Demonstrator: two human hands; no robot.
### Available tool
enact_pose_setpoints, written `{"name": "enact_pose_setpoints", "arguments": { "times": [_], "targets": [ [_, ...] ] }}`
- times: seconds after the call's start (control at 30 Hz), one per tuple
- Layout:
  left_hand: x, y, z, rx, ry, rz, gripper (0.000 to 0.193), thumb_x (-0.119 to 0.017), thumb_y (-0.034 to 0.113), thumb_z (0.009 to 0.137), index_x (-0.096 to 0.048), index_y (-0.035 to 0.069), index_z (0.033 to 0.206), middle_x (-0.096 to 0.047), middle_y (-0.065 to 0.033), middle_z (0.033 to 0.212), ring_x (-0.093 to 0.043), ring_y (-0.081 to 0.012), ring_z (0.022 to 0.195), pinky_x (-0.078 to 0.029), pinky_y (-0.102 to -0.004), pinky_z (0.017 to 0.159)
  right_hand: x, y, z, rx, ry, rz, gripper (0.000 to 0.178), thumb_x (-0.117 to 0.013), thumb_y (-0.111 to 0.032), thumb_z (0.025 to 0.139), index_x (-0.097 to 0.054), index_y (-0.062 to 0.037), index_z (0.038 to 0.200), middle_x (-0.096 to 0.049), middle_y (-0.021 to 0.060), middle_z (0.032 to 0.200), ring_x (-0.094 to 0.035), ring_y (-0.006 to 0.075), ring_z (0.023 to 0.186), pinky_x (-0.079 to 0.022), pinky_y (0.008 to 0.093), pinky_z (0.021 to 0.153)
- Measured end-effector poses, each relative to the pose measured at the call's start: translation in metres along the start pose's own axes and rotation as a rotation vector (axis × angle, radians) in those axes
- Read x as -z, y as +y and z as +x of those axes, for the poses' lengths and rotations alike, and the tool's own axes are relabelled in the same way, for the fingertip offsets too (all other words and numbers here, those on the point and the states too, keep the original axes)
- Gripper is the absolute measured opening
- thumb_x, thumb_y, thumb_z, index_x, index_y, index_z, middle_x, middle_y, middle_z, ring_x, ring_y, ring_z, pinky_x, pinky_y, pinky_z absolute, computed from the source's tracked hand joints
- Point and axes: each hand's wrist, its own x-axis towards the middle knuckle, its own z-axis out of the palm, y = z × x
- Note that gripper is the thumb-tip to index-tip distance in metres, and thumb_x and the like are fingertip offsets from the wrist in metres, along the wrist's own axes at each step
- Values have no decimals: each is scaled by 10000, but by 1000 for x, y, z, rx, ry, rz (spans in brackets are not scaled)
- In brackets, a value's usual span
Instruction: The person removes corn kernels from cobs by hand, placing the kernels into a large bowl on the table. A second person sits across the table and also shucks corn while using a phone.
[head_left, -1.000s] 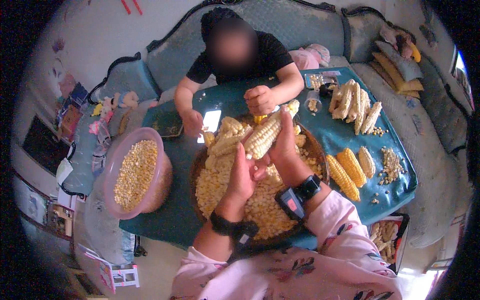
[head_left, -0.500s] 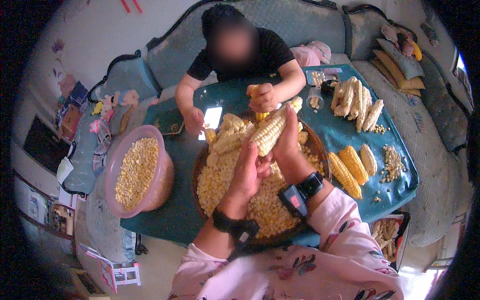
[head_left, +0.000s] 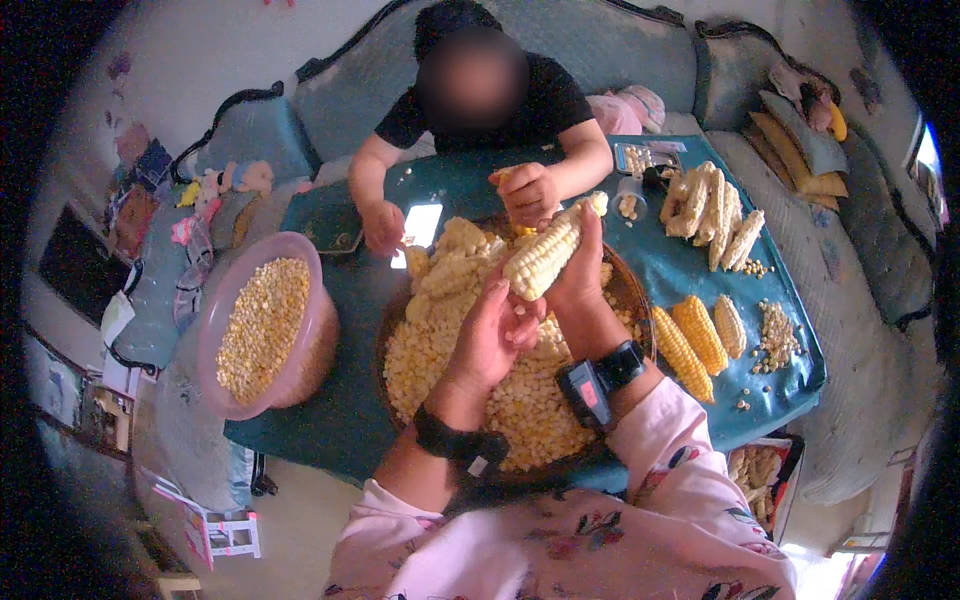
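A pale ear of corn slants over a round brown basket heaped with loose kernels. My right hand is wrapped along the ear's right side, fingers beneath it. At the lower end my left hand is closed, thumb against the kernels and fingers curled below. Rows of kernels still cover the side I see; the underside is hidden. Bare cobs lie on the basket's back left part. Across the table, a person's hand grips a yellow ear, partly hidden, and the other hand rests near the basket.
On the left stands a pink tub of kernels. Right of the basket lie yellow ears, a paler ear and scattered kernels. Stripped cobs are piled behind them. A lit phone lies on the green tablecloth.
The ear has tipped slightly flatter in my hands, both hands staying on it. The view has shifted a little. The other person's hand with the yellow ear has moved slightly.
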Motion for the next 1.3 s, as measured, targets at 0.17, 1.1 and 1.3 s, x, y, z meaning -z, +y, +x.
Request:
{"name": "enact_pose_setpoints", "arguments": {
  "times": [0.17,1.1,1.3],
  "targets": [
    [4,2,0,82,1,48,357,-370,366,876,-383,141,1153,-525,-34,780,-352,-32,479,-258,-161,423,-13,-4,-4,86,-15,-123,420,-399,-467,819,-497,-59,838,-520,56,708,-521,163,669,-443,285,600],
    [6,1,-3,93,19,30,392,-459,312,848,-356,150,1189,-488,-3,727,-310,-17,481,-242,-154,409,2,2,6,61,42,-153,388,-406,-455,810,-491,-76,813,-530,58,693,-520,164,610,-444,281,563],
    [-9,0,-2,-13,139,322,461,-457,366,860,-290,169,1241,-384,42,673,-297,-19,507,-244,-154,422,5,0,1,41,-22,-191,390,-437,-474,804,-493,-97,886,-544,45,721,-533,179,615,-457,302,560]
  ]
}}
